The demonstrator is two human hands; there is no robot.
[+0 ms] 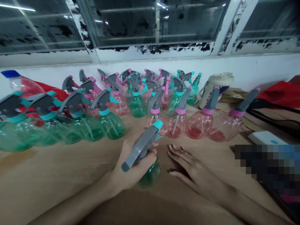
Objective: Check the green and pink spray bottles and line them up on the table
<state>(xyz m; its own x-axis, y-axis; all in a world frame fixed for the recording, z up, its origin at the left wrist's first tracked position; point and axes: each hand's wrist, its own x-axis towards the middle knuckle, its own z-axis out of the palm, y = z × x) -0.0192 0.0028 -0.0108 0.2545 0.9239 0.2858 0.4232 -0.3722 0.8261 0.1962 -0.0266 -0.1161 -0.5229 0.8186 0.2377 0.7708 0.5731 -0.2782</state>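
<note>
My left hand point(134, 159) is wrapped round the neck of a green spray bottle point(150, 175) at the middle of the table. Its grey trigger head has a turquoise nozzle tip pointing away and slightly right. Much of the bottle's neck is hidden behind my fingers. To the right of it, my right hand point(187, 162) lies palm down on the tabletop, fingers stretched out and apart from the bottle. Just beyond my hands stand pink spray bottles point(173, 126) with grey heads. At left is a row of green spray bottles point(112, 126) with turquoise collars.
More pink and green spray bottles crowd the back by the wall. A light-coloured cup point(217, 86) stands at the back right, near black straps point(272, 109) and a red cloth point(281, 95). A white box point(268, 137) and a blurred-out dark object lie at right. A blue-capped bottle point(23, 84) leans at left.
</note>
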